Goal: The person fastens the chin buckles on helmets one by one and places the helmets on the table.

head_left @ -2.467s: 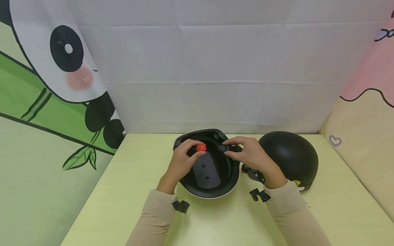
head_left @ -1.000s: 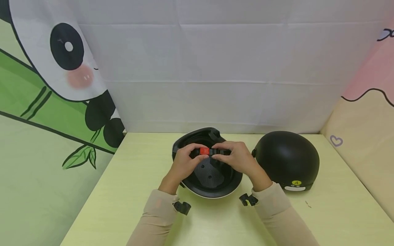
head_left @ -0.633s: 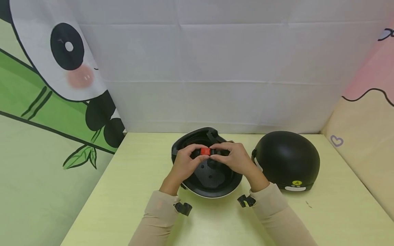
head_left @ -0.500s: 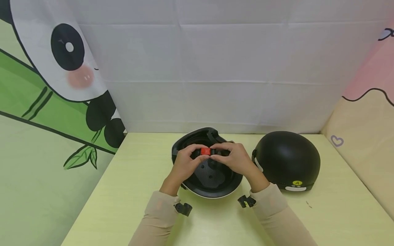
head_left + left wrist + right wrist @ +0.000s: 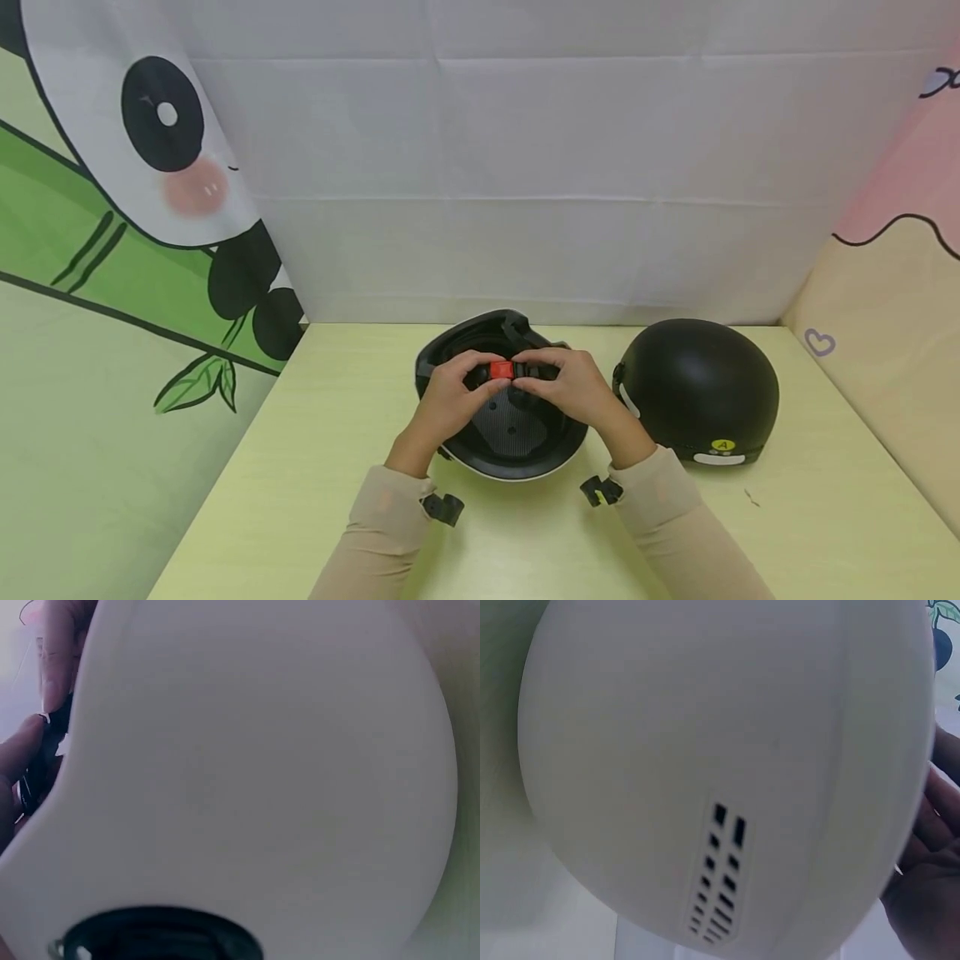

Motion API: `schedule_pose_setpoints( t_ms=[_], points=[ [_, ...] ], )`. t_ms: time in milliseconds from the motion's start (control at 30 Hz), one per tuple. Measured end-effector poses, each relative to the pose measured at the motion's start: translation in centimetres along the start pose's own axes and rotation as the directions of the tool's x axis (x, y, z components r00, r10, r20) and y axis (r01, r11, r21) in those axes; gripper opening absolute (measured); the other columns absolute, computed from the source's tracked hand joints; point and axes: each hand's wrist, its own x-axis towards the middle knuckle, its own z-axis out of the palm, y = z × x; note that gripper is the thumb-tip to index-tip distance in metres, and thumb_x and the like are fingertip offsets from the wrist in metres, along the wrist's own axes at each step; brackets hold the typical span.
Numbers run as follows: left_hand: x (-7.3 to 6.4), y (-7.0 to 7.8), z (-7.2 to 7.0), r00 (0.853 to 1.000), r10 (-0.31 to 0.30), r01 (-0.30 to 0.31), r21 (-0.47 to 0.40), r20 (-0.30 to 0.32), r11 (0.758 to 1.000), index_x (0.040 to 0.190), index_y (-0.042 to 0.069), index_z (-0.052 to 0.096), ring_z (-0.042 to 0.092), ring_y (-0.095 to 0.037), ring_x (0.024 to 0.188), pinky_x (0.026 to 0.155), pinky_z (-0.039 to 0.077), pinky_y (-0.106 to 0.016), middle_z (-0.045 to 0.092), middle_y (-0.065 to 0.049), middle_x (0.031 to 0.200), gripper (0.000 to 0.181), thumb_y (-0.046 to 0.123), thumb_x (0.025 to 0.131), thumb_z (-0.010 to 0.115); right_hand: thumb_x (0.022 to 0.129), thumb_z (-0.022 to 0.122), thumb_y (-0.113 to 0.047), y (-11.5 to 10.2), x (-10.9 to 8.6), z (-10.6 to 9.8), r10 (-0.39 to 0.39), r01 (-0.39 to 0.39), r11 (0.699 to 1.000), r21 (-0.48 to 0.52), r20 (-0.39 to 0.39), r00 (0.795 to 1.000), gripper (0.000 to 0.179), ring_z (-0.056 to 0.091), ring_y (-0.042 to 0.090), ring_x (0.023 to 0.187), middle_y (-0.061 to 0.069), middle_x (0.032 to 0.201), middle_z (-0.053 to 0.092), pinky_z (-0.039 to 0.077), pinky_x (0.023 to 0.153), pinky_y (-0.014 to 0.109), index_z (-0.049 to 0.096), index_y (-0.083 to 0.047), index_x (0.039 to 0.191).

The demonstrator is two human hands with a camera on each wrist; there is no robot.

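Observation:
A white helmet lies upside down on the table, its black lining facing up. Over its opening, the chin-strap buckle has a red part and a black part, which meet end to end. The left hand pinches the red part between thumb and fingers. With thumb and fingertips, the right hand pinches the black part. In the left wrist view the white shell fills most of the frame, with fingertips at its left edge. The right wrist view shows the shell's vent slots, and the shell hides part of the right hand.
A black helmet with a yellow "A" sticker stands dome-up just right of the white one. The pale table ends at a white cloth backdrop. Printed panels flank both sides.
The right hand moved left, bringing the black buckle part against the red one. The white helmet turned slightly. Over the last half second both hands have stayed nearly still.

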Motion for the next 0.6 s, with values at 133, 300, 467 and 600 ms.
schedule_pose_setpoints(
  t_ms=[133,300,467,600],
  points=[
    [0.0,-0.1,0.0,0.999,-0.028,0.027,0.044,0.030,0.999,0.114,0.006,0.067,0.060,-0.020,0.100,0.086,0.050,-0.039,0.065,-0.005,0.109,0.033,0.018,0.085,0.076,0.085,0.078,-0.017,0.4,0.1,0.2,0.033,-0.033,0.999,-0.013,0.026,0.999,0.032,0.062,0.033,0.100,0.010,0.109,0.069,0.053,0.077,0.044,0.073,-0.007,0.114],
    [-0.1,-0.2,-0.1,0.998,-0.050,0.045,0.092,0.045,0.995,0.120,0.005,0.065,0.058,-0.022,0.112,0.092,0.047,-0.040,0.062,-0.007,0.118,0.036,0.019,0.088,0.074,0.086,0.077,-0.017,1.0,0.1,0.1,0.054,-0.053,0.998,-0.019,0.035,0.998,0.033,0.061,0.035,0.107,0.011,0.114,0.068,0.051,0.085,0.048,0.072,-0.007,0.117],
    [-0.2,0.1,-0.3,0.999,-0.042,0.039,0.105,0.025,0.994,0.123,0.003,0.063,0.056,-0.025,0.114,0.094,0.047,-0.041,0.061,-0.010,0.121,0.039,0.018,0.089,0.074,0.085,0.077,-0.016,1.2,0.0,-0.1,0.039,-0.038,0.999,-0.021,0.002,0.999,0.033,0.061,0.033,0.108,0.012,0.114,0.067,0.049,0.087,0.050,0.072,-0.007,0.117],
    [-0.3,0.2,-0.5,0.999,-0.036,0.033,0.141,0.022,0.989,0.121,0.003,0.064,0.057,-0.025,0.113,0.093,0.047,-0.040,0.061,-0.010,0.120,0.037,0.017,0.089,0.074,0.084,0.078,-0.013,1.6,-0.1,-0.4,0.018,-0.019,1.000,-0.008,-0.030,0.999,0.034,0.059,0.031,0.112,0.009,0.116,0.067,0.048,0.091,0.049,0.072,-0.008,0.117]
  ],
)
